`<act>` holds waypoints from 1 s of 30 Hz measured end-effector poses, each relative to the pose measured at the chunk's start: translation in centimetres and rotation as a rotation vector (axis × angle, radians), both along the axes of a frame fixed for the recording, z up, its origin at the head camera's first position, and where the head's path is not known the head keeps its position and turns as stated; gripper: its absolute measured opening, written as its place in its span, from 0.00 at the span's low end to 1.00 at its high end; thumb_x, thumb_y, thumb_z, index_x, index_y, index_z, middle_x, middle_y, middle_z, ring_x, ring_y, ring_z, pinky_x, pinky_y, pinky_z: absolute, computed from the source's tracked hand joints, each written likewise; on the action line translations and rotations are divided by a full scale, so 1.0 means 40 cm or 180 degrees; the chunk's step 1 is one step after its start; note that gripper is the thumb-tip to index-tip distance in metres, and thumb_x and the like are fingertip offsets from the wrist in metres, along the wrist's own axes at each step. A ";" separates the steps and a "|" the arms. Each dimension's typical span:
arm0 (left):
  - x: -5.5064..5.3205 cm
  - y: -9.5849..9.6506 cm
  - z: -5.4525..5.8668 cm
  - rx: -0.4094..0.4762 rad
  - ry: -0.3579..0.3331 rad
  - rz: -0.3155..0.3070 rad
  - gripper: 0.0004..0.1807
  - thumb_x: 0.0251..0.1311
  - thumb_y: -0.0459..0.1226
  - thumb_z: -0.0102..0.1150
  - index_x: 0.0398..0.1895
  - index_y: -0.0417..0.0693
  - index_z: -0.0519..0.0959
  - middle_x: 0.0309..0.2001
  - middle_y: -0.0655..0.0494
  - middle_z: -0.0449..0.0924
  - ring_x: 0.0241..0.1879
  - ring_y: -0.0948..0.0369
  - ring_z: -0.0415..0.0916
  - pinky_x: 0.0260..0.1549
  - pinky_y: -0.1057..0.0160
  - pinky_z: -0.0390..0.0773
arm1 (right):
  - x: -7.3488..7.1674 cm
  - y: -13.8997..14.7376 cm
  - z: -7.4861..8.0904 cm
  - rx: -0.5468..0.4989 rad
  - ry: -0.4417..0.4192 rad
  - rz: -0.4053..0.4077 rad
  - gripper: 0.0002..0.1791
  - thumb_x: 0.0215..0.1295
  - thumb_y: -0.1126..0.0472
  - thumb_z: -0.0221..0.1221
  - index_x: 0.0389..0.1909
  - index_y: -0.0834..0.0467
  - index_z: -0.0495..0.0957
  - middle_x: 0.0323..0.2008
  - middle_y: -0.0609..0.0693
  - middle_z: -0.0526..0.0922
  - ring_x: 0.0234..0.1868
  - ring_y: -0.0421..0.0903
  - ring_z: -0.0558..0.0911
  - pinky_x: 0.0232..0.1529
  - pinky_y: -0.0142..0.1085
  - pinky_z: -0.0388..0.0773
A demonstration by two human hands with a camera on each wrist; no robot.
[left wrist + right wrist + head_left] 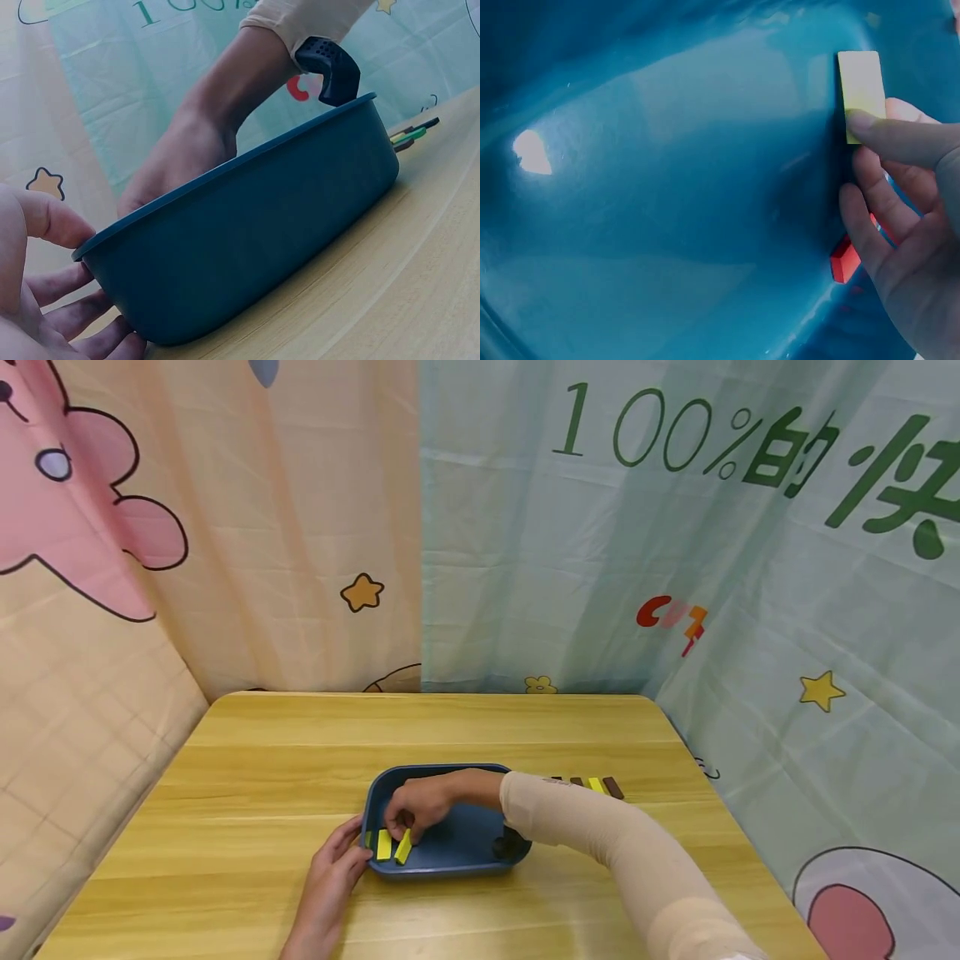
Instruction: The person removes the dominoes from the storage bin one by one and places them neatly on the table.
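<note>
A blue plastic basin (465, 867) sits on the table, with my left hand (339, 858) gripping its left end. In the left wrist view, one digit lies over the basin's rim (225, 171) while the other fingers (79, 311) are against the outer wall. Inside the basin, my right hand (426, 803) pinches a yellow block (862, 86) between thumb and fingers. Another yellow block (384, 845) lies just left of it in the head view. A red block (846, 259) shows beside the lower fingers in the right wrist view, partly hidden by them.
On the wooden table (285, 760), right of the basin, several small blocks lie in a row, among them a yellow one (596, 785) and a brown one (613, 787), partly covered by the right sleeve (600, 818). Printed curtains (525, 568) hang behind and at both sides.
</note>
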State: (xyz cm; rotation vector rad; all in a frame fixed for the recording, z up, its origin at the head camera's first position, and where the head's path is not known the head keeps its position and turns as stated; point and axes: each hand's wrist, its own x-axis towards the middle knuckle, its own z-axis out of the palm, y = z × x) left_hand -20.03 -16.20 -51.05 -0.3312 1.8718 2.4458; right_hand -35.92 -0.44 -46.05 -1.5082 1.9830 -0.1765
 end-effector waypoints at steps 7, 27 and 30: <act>-0.004 0.006 -0.002 -0.0008 -0.0072 -0.0010 0.32 0.69 0.25 0.47 0.77 0.32 0.59 0.76 0.34 0.58 0.62 0.60 0.70 0.51 0.71 0.75 | 0.000 0.026 0.014 -0.0229 -0.0311 -0.0287 0.07 0.67 0.71 0.64 0.39 0.55 0.81 0.35 0.42 0.80 0.34 0.34 0.75 0.39 0.24 0.74; -0.002 0.004 0.004 -0.0121 -0.0138 0.0000 0.33 0.68 0.26 0.48 0.77 0.34 0.60 0.76 0.36 0.58 0.64 0.56 0.68 0.51 0.71 0.75 | -0.007 0.169 0.107 -0.0856 -0.0610 -0.1081 0.06 0.67 0.72 0.62 0.39 0.59 0.83 0.33 0.47 0.82 0.31 0.40 0.76 0.37 0.30 0.77; -0.002 0.003 0.003 -0.0123 -0.0152 0.0014 0.33 0.68 0.26 0.48 0.77 0.35 0.60 0.77 0.37 0.58 0.63 0.57 0.69 0.50 0.70 0.75 | -0.010 0.194 0.119 -0.0900 -0.0608 -0.1153 0.06 0.68 0.71 0.63 0.40 0.58 0.84 0.33 0.44 0.83 0.31 0.40 0.77 0.38 0.31 0.79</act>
